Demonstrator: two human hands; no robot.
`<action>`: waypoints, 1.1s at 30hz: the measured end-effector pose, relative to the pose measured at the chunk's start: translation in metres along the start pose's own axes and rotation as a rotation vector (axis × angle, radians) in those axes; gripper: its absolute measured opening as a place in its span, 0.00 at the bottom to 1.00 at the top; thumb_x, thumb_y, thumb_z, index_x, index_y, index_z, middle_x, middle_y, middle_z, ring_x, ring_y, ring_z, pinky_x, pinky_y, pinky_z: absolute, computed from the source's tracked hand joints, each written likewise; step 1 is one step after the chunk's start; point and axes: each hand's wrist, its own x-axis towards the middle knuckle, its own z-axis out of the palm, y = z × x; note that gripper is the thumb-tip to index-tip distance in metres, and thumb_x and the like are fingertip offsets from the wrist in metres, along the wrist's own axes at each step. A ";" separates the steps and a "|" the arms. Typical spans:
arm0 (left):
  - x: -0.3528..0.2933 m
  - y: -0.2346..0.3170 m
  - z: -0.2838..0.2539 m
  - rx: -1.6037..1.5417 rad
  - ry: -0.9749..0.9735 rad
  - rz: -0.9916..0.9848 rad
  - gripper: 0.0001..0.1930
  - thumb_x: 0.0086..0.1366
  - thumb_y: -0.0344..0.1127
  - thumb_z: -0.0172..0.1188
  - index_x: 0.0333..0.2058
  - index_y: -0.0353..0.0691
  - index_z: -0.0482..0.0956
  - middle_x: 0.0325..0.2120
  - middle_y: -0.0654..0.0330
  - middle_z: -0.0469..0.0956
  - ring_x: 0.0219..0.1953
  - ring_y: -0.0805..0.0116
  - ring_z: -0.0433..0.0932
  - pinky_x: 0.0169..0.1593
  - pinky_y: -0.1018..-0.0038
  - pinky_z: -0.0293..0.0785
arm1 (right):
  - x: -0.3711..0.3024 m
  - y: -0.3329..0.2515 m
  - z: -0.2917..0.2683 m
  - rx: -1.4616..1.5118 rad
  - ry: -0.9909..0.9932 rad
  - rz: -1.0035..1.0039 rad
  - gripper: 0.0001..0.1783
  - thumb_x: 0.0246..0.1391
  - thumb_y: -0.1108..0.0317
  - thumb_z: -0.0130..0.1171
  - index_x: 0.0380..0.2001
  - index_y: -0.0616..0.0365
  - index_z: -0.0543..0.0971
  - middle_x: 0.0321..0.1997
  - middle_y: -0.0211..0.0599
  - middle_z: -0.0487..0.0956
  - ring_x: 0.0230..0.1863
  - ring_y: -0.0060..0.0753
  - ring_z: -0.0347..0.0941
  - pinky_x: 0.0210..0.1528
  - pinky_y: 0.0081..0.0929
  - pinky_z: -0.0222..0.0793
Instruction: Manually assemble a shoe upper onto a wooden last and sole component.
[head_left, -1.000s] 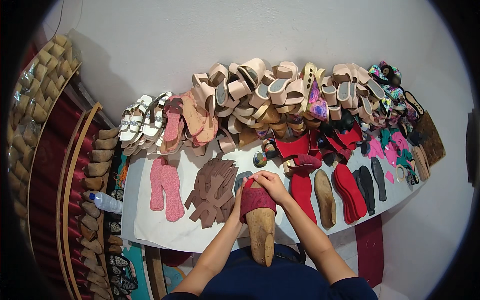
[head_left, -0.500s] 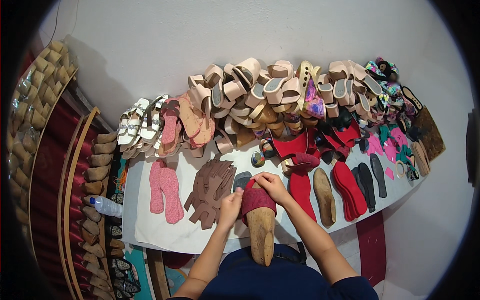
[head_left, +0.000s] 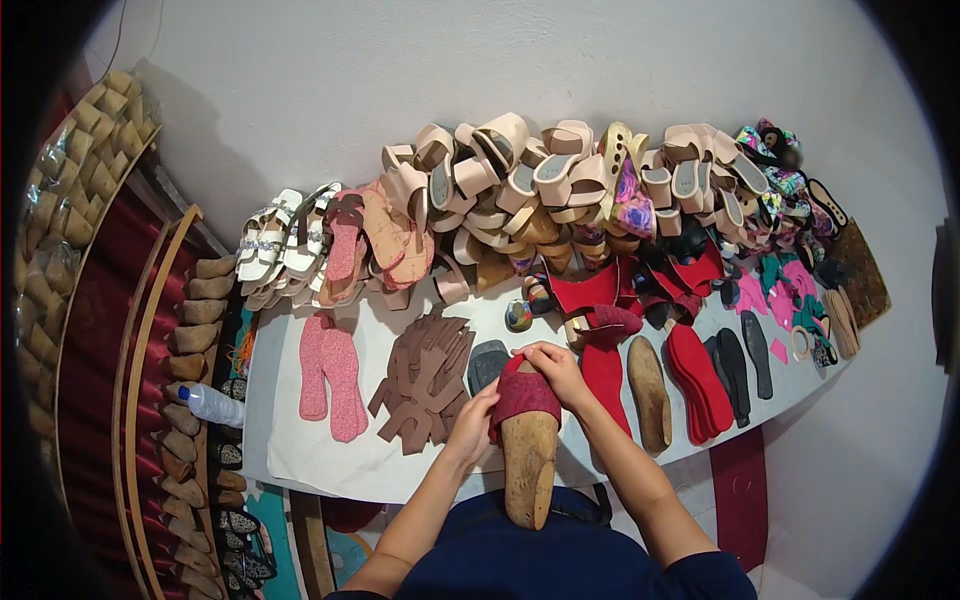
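Observation:
A wooden shoe last (head_left: 529, 470) stands close to my body, its heel end toward me. Around its far part wraps a dark red shoe strap (head_left: 530, 393). My left hand (head_left: 474, 428) grips the strap's left edge, fingers closed. At the last's far end, my right hand (head_left: 556, 369) has its fingers bent over the strap's bright red edge; its fingertips are partly hidden. Just beyond my left hand lies a dark grey sole piece (head_left: 488, 365). Brown cut strap pieces (head_left: 424, 385) are heaped to its left, and a red insole (head_left: 604, 380) lies right of my right hand.
The white table (head_left: 290, 455) also bears pink insoles (head_left: 342, 385), another wooden last (head_left: 650, 400), stacked red insoles (head_left: 692, 385) and dark soles (head_left: 733, 358). Beige heeled sandals (head_left: 560, 175) are piled along the wall. A plastic bottle (head_left: 215, 407) sits at left beside a rack of lasts (head_left: 197, 340).
The last has tilted so that more of its top faces me, and the strap shows flatter across it. My left hand has moved slightly right, along the strap's side; my right hand has shifted slightly right.

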 end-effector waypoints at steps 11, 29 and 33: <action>-0.024 -0.004 -0.018 0.629 -0.243 0.244 0.36 0.45 0.15 0.44 0.56 0.34 0.50 0.54 0.58 0.51 0.56 0.70 0.52 0.58 0.74 0.47 | -0.003 -0.001 -0.004 -0.033 -0.002 -0.001 0.13 0.53 0.64 0.48 0.32 0.64 0.75 0.29 0.29 0.74 0.32 0.16 0.66 0.39 0.14 0.61; -0.021 -0.009 -0.036 0.493 -0.086 0.057 0.30 0.51 0.19 0.53 0.54 0.31 0.54 0.50 0.55 0.62 0.52 0.70 0.62 0.52 0.78 0.60 | 0.003 -0.001 0.000 0.018 0.007 0.037 0.13 0.52 0.65 0.48 0.30 0.64 0.76 0.28 0.28 0.73 0.31 0.16 0.65 0.37 0.14 0.60; -0.016 0.009 -0.052 0.385 -0.099 -0.074 0.23 0.59 0.35 0.48 0.51 0.28 0.59 0.47 0.54 0.66 0.47 0.69 0.67 0.48 0.78 0.64 | 0.004 -0.005 0.007 -0.092 -0.006 0.009 0.12 0.52 0.65 0.48 0.30 0.65 0.75 0.27 0.28 0.74 0.30 0.15 0.65 0.36 0.14 0.60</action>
